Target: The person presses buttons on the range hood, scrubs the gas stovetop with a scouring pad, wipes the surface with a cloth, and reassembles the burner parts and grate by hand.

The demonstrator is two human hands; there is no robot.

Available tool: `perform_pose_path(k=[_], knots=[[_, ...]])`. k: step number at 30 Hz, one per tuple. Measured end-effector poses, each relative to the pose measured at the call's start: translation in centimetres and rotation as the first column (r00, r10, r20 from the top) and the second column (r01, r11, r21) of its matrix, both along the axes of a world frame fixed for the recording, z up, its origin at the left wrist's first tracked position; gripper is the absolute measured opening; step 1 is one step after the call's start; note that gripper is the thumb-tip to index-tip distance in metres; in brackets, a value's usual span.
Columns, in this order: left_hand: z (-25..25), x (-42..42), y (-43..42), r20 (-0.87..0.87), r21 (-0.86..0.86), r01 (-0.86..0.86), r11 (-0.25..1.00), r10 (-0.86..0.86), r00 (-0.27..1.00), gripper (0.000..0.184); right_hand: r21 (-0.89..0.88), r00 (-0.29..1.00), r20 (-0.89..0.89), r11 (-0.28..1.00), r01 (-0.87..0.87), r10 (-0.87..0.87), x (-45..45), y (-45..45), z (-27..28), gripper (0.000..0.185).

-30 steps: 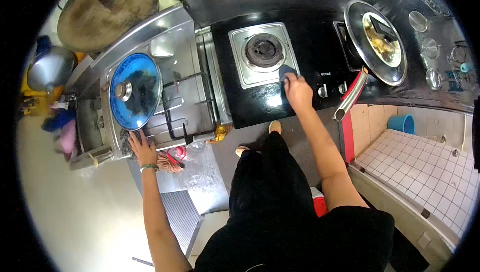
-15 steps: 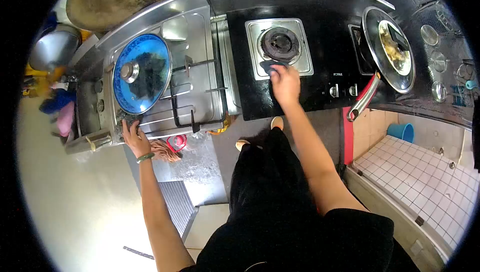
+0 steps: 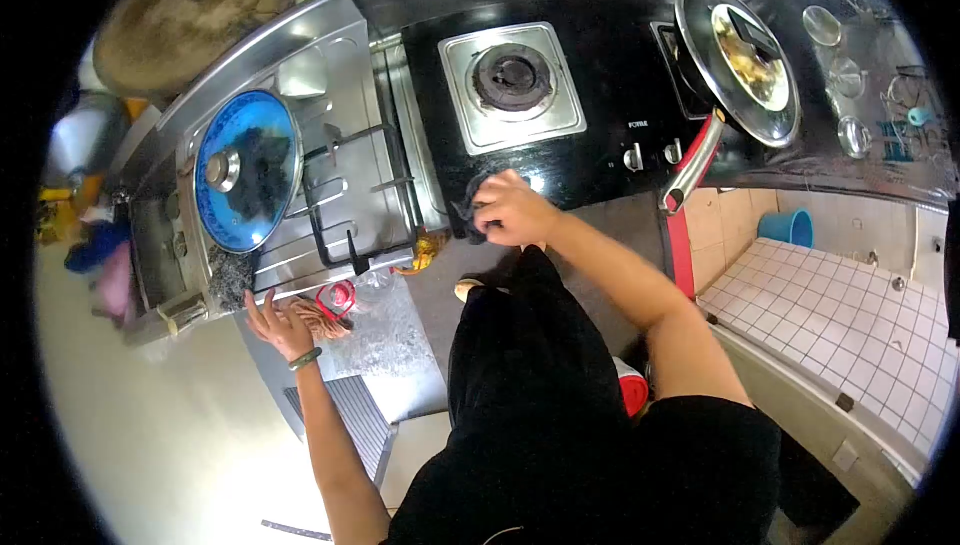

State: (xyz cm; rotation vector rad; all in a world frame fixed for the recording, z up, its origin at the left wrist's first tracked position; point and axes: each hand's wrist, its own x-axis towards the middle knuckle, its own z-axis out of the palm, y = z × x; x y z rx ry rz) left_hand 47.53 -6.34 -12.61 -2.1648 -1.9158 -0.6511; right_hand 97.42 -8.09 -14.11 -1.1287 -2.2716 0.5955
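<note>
My right hand [image 3: 515,209] is closed on a dark cloth [image 3: 476,203], pressed at the front left edge of the black glass stove [image 3: 590,145]. Behind it lies the round burner [image 3: 513,82] in its square steel tray. My left hand [image 3: 279,326], with a green bangle at the wrist, has its fingers spread, holding nothing. Its fingertips are close to a dark grey, rough-looking pad [image 3: 232,275] on the front edge of the steel stove [image 3: 340,55]; whether they touch it I cannot tell. A blue dish under a glass lid [image 3: 247,170] sits on that stove.
A lidded pan [image 3: 738,65] stands on the right burner, its red and steel handle [image 3: 695,163] jutting forward. Black pot supports [image 3: 350,195] rise on the steel stove. A pinkish-brown cloth [image 3: 318,317] lies below its edge. A blue bucket [image 3: 786,228] stands at right.
My right hand has brought the cloth from the burner tray to the stove's front left edge. My left hand has drawn slightly away from the grey pad. The whole view has shifted.
</note>
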Motion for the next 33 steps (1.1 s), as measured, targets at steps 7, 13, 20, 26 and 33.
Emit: perform_pose_path(k=[7,13,20,26,33], knots=[[-2.0,-1.8,-0.2,-0.042,0.005,-0.023,1.0,0.023,0.999,0.035,0.015,0.984,0.056,0.986,0.167,-0.168,10.3,-4.3,1.0,0.007],[-1.5,-2.4,-5.8,-0.023,-0.017,-0.135,0.991,0.134,0.991,0.039,-0.1,0.817,-0.113,0.824,0.557,-0.566,9.2,-4.1,0.6,0.003],[-2.3,2.1,-16.1,-0.112,-0.16,-0.294,0.942,0.279,0.954,0.039,0.269,0.97,0.028,0.936,0.226,-0.242,-1.1,1.4,-2.4,0.036],[-4.8,8.6,-28.4,-0.183,-0.318,-0.348,0.882,0.303,0.935,0.039,0.229,0.888,0.034,0.868,0.44,-0.459,9.5,-4.6,-1.9,0.018],[-5.9,19.9,-38.4,-0.216,-0.629,-0.433,0.645,0.39,0.895,0.042,-0.272,0.84,0.364,0.817,0.509,-0.402,28.9,-19.6,-3.4,0.03]])
